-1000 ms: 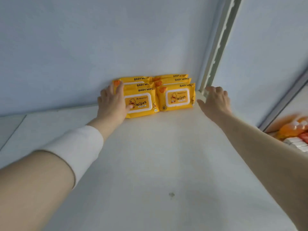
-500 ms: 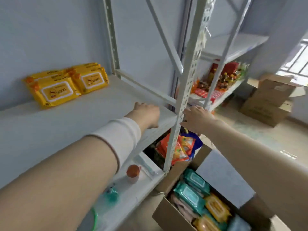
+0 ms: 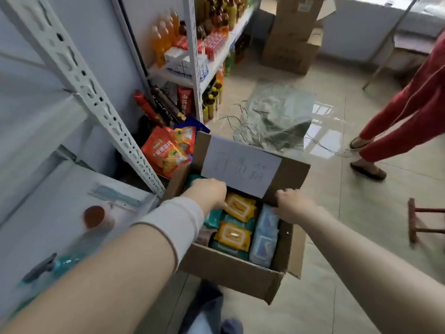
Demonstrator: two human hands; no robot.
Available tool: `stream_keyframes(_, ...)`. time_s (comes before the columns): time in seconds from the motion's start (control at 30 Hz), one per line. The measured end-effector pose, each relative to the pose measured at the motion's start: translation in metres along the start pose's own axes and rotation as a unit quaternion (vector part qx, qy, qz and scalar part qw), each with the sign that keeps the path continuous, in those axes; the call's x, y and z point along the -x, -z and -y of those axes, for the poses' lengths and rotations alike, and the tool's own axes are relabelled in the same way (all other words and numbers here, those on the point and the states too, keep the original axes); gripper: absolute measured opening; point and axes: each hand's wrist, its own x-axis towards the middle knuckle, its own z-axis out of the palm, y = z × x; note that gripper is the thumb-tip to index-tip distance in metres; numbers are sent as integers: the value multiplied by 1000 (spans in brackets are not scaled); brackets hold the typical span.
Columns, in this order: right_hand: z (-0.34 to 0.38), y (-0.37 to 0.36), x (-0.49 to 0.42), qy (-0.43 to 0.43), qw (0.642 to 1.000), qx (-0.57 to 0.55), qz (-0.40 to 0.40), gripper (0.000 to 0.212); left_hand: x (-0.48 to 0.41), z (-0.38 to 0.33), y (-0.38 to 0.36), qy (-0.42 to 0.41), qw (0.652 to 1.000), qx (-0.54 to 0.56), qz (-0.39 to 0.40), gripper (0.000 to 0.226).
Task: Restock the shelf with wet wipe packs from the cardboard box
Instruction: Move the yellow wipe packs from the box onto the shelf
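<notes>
**A:** So, what's changed?

**B:** Half a sec ago both hands were up at the shelf [image 3: 72, 189] edge. Now they're down in the cardboard box [image 3: 231, 268] on the floor, so prob. fetching the next packs.

**A:** Left hand?

**B:** Left hand [image 3: 209, 191] is reaching in, fingers at the edge of the upper yellow wet wipe pack [image 3: 239, 208]. Can't tell if it's gripped yet.

**A:** Box contents, L to R?

**B:** Teal packs [image 3: 213, 219], then two yellow in the middle, then pale blue packs [image 3: 263, 244] along the right wall.

**A:** Right hand?

**B:** Right hand [image 3: 292, 204] is touching the far blue pack w/ fingers bent down. Grip unclear too.
</notes>
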Motion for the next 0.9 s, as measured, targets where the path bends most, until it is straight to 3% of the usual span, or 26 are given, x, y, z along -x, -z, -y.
stream_keyframes(0.2, -28, -111, -47, -69, 981, -137, 121, 56, -89, -30, -109, 27, 976, 157, 148, 50)
stream_keyframes(0.37, -23, -171, -106, -106, 936, -300, 149, 61, -146, -36, -195, 108, 938, 266, 195, 58)
stream_keyframes(0.5, -17, -214, -185, -125, 893, -423, 94, 61, -212, -45, -259, 193, 893, 354, 201, 69)
stream_keyframes(0.63, -8, -268, -272, -137, 854, -500, 34, 65, -277, -52, -328, 253, 870, 389, 170, 80)
stream_keyframes(0.8, -6, -313, -336, -172, 817, -548, -47, 71, -310, -50, -377, 283, 876, 370, 125, 85)
stream_keyframes(0.9, -11, -324, -344, -179, 798, -575, -27, 61, -312, -40, -389, 283, 888, 349, 103, 74)
